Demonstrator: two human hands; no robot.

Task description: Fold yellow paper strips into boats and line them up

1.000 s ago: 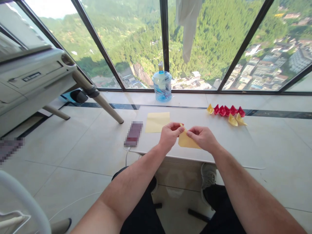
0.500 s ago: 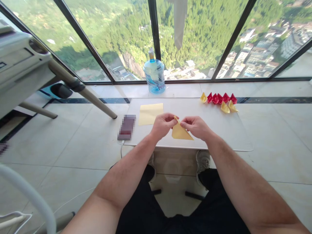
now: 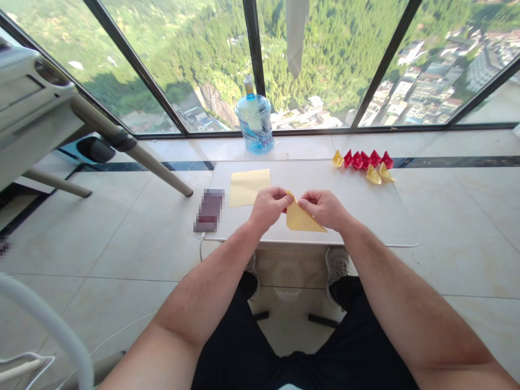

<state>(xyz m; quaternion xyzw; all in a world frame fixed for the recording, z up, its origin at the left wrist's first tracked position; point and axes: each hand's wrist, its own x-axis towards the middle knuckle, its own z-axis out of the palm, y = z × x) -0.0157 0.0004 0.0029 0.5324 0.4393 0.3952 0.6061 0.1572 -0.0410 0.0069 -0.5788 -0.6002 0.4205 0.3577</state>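
A partly folded yellow paper (image 3: 301,220) is held just above the near edge of a low white table (image 3: 357,200). My left hand (image 3: 268,207) pinches its upper left corner, and my right hand (image 3: 323,208) pinches the top edge close beside it. Both hands have their fingers closed on the paper. A flat yellow sheet (image 3: 249,187) lies on the table to the left of my hands.
A row of folded red and yellow paper boats (image 3: 364,163) sits at the table's far right corner. A phone (image 3: 209,209) on a cable lies at the left edge. A blue water jug (image 3: 254,120) stands by the window. A treadmill frame (image 3: 73,116) slants at the left.
The view has tilted downward, so the table sits higher in frame. My hands stay pinched on the yellow paper, with its fold shifting slightly between the fingers.
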